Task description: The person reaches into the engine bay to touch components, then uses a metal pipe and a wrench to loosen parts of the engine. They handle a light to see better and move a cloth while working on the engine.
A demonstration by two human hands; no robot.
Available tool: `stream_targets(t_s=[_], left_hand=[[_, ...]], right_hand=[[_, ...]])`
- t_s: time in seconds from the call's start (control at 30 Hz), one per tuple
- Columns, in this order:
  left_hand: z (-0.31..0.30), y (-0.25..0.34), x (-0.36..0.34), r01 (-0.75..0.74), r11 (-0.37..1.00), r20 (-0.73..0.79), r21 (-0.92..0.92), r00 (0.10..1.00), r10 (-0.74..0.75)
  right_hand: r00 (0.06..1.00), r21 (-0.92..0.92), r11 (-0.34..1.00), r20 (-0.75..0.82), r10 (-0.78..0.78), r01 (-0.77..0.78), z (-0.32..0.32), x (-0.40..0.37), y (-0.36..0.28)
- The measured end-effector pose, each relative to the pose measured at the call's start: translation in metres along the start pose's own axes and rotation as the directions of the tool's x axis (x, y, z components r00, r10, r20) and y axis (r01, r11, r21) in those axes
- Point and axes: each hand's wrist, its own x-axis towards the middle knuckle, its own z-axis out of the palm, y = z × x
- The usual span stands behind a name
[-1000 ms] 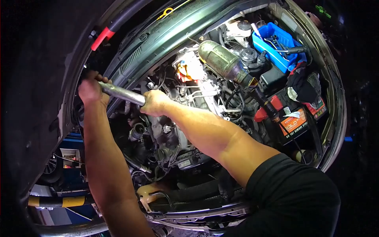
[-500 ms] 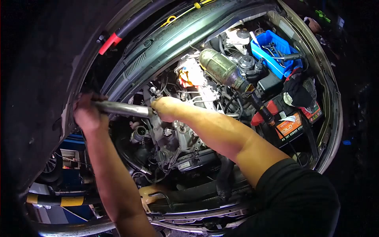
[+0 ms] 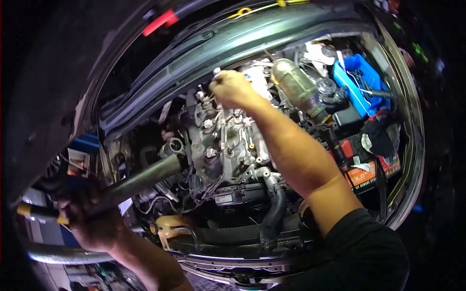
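My left hand [image 3: 92, 223], in dim light at the lower left, is wrapped round a long grey metal pipe [image 3: 141, 182]. The pipe slants up to the right, its far end over the left side of the engine [image 3: 230, 138]. Over the back of the engine my right hand [image 3: 233, 89] is closed. A small shiny metal end [image 3: 217, 72] shows at its fingers; the rest of whatever it holds is hidden. The pipe and my right hand are apart.
A blue bin [image 3: 361, 85] of tools stands at the back right, near a metal canister-shaped part [image 3: 293, 82]. Dark cloth [image 3: 381, 136] lies by the orange-labelled battery [image 3: 361, 174]. A black hose [image 3: 275, 213] and a yellowed plastic tank [image 3: 169, 227] are at the front.
My left hand has swung the pipe down and towards me, away from my right hand. My right hand has moved up towards the back of the engine. The camera view has shifted.
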Motion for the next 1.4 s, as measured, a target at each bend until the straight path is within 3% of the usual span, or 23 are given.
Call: stream_targets(t_s=[0.1, 0.2, 0.23, 0.37, 0.47, 0.63, 0.7, 0.8, 0.93, 1.0, 1.07, 1.2, 1.33, 1.4], left_hand=[[-0.015, -0.016, -0.025, 0.023, 0.999, -0.12, 0.032, 0.993, -0.019], [-0.015, -0.028, -0.042, 0.006, 1.0, -0.116, -0.001, 0.993, -0.006], [-0.016, -0.031, -0.048, 0.001, 1.0, -0.13, -0.002, 0.992, -0.001], [-0.017, -0.039, -0.063, -0.014, 1.0, -0.155, 0.023, 0.988, 0.017], [-0.018, -0.04, -0.07, -0.019, 0.997, -0.148, 0.07, 0.989, 0.03], [-0.022, -0.041, -0.077, -0.001, 0.999, -0.143, 0.044, 0.99, 0.007], [-0.02, -0.041, -0.078, -0.005, 0.999, -0.147, 0.052, 0.989, 0.012], [-0.019, -0.042, -0.079, -0.017, 0.997, -0.13, 0.071, 0.991, 0.026], [-0.017, -0.044, -0.077, -0.008, 0.997, -0.114, 0.076, 0.993, 0.017], [-0.017, -0.044, -0.075, -0.005, 0.997, -0.096, 0.081, 0.995, 0.013], [-0.015, -0.044, -0.071, -0.002, 0.996, -0.081, 0.084, 0.997, 0.009], [-0.012, -0.049, -0.062, 0.001, 0.998, -0.121, 0.059, 0.993, 0.006], [-0.005, -0.055, -0.04, -0.019, 1.0, -0.14, 0.016, 0.99, 0.021], [-0.007, -0.058, -0.03, -0.01, 1.0, -0.153, 0.02, 0.988, 0.013]], right_hand=[[0.999, -0.108, 0.993, -0.024, -0.044, 0.041, -0.005, 0.009, 0.013], [0.994, -0.195, 0.977, -0.042, -0.098, 0.089, 0.002, 0.012, 0.026], [0.974, -0.274, 0.952, -0.139, -0.177, 0.134, 0.01, 0.013, 0.033], [0.992, -0.447, 0.895, -0.12, -0.036, -0.021, 0.019, 0.006, 0.042], [0.958, -0.475, 0.88, -0.252, -0.137, 0.001, 0.034, 0.008, 0.064], [0.969, -0.467, 0.884, -0.219, -0.118, 0.002, 0.038, 0.003, 0.06], [0.983, -0.466, 0.883, -0.182, -0.035, -0.055, 0.038, -0.003, 0.043], [0.999, -0.323, 0.946, -0.03, -0.012, 0.002, 0.044, -0.008, 0.03], [0.986, -0.359, 0.923, -0.041, -0.163, 0.138, 0.062, -0.008, 0.036], [0.989, -0.383, 0.917, -0.046, -0.142, 0.114, 0.065, 0.003, 0.033], [0.981, -0.448, 0.874, 0.126, -0.147, 0.189, 0.066, 0.012, 0.025], [0.953, -0.532, 0.828, 0.303, -0.012, 0.179, 0.058, 0.025, 0.009], [0.967, -0.495, 0.855, 0.253, -0.031, 0.157, 0.051, 0.037, 0.015], [0.956, -0.501, 0.835, 0.28, -0.091, 0.226, 0.051, 0.037, 0.017]])
